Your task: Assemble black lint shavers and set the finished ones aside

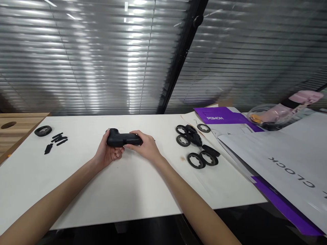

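Observation:
A black, elongated object point(121, 139) with a raised round end on its left is held level above the white table. My left hand point(108, 149) grips its left end, thumb along the side and fingers curled below. Around its right end, my right hand point(144, 144) has thumb and fingers closed. To the right lie several black rings point(196, 160) with notched inner edges, beside dark chunky parts point(194, 137). On the left are several thin black strips point(59, 139), a small black piece point(48, 148) and a round black ring point(43, 131).
Purple and white packaging point(222, 116) lies at the back right, near a pink bottle point(281, 110) in a clear bowl. A large white printed bag point(286, 156) covers the right side. Blinds stand behind the white table point(153, 190); a wooden surface point(20, 126) adjoins it at left.

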Demonstrator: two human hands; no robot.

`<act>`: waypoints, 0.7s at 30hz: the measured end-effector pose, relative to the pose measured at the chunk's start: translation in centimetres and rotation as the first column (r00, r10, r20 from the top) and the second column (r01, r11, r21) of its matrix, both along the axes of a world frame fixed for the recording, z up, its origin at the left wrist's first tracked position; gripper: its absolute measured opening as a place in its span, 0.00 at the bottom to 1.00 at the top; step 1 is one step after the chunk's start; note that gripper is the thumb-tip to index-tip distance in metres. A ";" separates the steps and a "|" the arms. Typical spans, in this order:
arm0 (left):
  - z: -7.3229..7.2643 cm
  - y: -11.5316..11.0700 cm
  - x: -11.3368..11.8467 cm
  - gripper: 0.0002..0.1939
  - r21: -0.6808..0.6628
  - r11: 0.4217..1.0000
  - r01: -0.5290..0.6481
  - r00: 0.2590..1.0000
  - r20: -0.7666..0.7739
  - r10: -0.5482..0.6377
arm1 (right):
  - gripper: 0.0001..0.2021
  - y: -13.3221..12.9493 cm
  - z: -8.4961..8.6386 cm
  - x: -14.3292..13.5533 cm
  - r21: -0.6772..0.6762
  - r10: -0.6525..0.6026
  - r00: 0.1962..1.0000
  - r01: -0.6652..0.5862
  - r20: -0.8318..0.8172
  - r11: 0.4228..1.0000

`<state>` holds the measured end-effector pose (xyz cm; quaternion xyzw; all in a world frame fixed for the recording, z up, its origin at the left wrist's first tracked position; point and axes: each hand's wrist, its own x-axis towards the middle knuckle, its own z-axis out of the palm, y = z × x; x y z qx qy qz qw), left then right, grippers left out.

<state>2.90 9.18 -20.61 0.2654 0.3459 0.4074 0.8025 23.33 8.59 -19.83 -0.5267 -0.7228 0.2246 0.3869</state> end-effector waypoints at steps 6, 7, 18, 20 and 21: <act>0.6 -0.1 0.0 0.40 -0.045 0.998 -0.033 0.997 0.071 0.036 | 0.22 0.1 0.2 0.3 -0.046 0.008 0.986 -0.016 -0.167 0.999; 0.6 -0.1 0.0 0.40 -0.051 0.998 -0.033 0.996 0.080 0.037 | 0.22 0.2 0.1 0.4 -0.068 0.011 0.980 -0.025 -0.199 0.997; 0.8 -0.1 0.2 0.41 -0.081 0.994 -0.069 0.991 0.111 0.078 | 0.23 0.7 -0.4 0.2 -0.132 0.025 0.919 -0.083 -0.395 0.988; 0.8 -0.2 0.3 0.40 -0.081 0.994 -0.071 0.990 0.115 0.080 | 0.22 0.8 -0.3 0.2 -0.120 0.025 0.916 -0.079 -0.401 0.990; 0.8 -0.2 0.3 0.40 -0.081 0.994 -0.076 0.989 0.118 0.085 | 0.23 0.8 -0.2 0.2 -0.117 0.026 0.913 -0.080 -0.406 0.990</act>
